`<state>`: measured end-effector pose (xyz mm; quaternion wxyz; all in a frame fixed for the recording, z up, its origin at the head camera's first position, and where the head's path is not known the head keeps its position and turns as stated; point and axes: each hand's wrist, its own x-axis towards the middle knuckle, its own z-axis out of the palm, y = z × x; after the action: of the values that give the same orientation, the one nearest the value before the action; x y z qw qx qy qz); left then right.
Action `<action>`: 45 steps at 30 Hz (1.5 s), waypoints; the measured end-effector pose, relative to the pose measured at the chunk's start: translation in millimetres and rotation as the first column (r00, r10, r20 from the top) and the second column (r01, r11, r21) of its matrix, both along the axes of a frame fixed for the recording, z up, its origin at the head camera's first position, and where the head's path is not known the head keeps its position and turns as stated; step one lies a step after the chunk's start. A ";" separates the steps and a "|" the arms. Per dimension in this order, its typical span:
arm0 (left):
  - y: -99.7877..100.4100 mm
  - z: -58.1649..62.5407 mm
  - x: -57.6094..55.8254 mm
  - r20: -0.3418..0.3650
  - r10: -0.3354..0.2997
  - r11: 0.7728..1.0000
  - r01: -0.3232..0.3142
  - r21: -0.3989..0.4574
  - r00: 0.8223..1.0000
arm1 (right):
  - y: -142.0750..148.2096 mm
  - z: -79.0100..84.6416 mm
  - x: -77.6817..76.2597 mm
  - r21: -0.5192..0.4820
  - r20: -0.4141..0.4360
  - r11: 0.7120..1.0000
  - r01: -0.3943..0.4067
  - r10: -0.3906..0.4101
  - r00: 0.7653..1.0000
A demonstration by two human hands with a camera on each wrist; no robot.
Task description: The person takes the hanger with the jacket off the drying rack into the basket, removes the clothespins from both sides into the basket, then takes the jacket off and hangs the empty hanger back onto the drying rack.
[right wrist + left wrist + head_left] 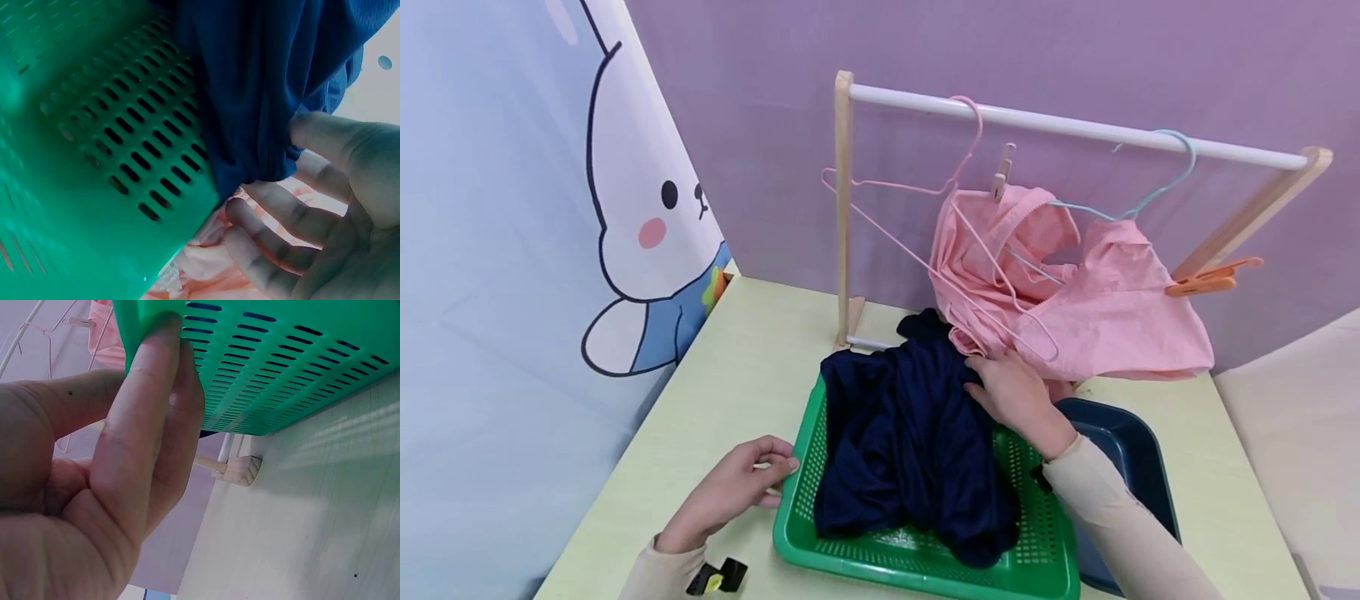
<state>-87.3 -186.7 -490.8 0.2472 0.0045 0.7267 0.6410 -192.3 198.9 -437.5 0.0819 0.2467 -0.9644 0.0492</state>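
Observation:
A crumpled navy garment (917,442) lies in a green slotted basket (793,546), part of it over the far rim. With thumb and fingers my left hand (737,483) grips the basket's left rim; in the left wrist view its fingertips press against the green wall (281,356). My right hand (1018,396) is at the garment's far right edge. In the right wrist view the thumb and index finger pinch a fold of the navy cloth (250,125), while the other fingers are spread below it. A pink garment (1120,308) hangs just behind that hand.
Behind the basket stands a rack with a white rail (1067,125), holding a pink hanger (902,187) and a teal hanger (1172,183). An orange clip (1206,282) and a pale clothespin (1002,173) are on the pink garment. A dark blue basin (1120,442) stands right of the basket.

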 end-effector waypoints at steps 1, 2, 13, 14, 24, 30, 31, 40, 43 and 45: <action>0.0 -0.4 -0.1 0.001 0.000 1.000 0.000 -0.002 1.000 | -0.3 -0.6 -0.2 0.001 -0.007 1.000 0.001 -0.001 1.000; 0.1 -0.8 -0.1 0.001 0.000 1.000 0.000 -0.002 1.000 | -0.5 -1.3 -0.6 -0.001 -0.014 1.000 0.001 -0.001 1.000; 2.2 3.4 0.5 -0.015 0.004 1.000 -0.004 -0.017 1.000 | 0.4 0.0 1.5 -0.081 -0.152 0.996 -0.046 0.034 0.988; 2.2 3.9 0.4 -0.015 0.006 1.000 -0.006 -0.019 1.000 | 0.8 1.5 3.3 -0.102 -0.170 0.993 -0.058 0.040 0.985; 3.1 4.3 0.4 -0.015 0.012 0.999 -0.013 -0.033 1.000 | 1.3 32.2 49.3 -0.250 -0.332 0.953 -0.169 0.080 0.940; 3.6 4.1 0.2 -0.015 0.017 0.999 -0.017 -0.047 1.000 | 2.9 46.2 81.3 -0.262 -0.347 0.933 -0.247 0.148 0.926; 3.5 4.1 0.1 -0.015 0.017 0.999 -0.018 -0.049 1.000 | 2.8 47.4 85.8 -0.265 -0.338 0.930 -0.253 0.156 0.928; 3.1 5.2 -0.5 -0.022 -0.020 0.999 0.019 -0.048 1.000 | -2.1 55.7 115.0 -0.281 -0.343 0.905 -0.320 0.216 0.914; 3.1 5.1 -0.4 -0.020 -0.021 0.999 0.020 -0.045 1.000 | -5.3 62.8 117.5 -0.306 -0.404 0.879 -0.365 0.227 0.886; 3.1 4.7 -0.2 -0.019 -0.023 0.999 0.022 -0.041 1.000 | -7.6 67.7 120.4 -0.305 -0.436 0.865 -0.398 0.245 0.866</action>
<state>-87.6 -183.6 -486.0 0.2471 0.0138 0.7419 0.6232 -71.8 191.3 -369.8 0.3058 0.3908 -0.8444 0.2016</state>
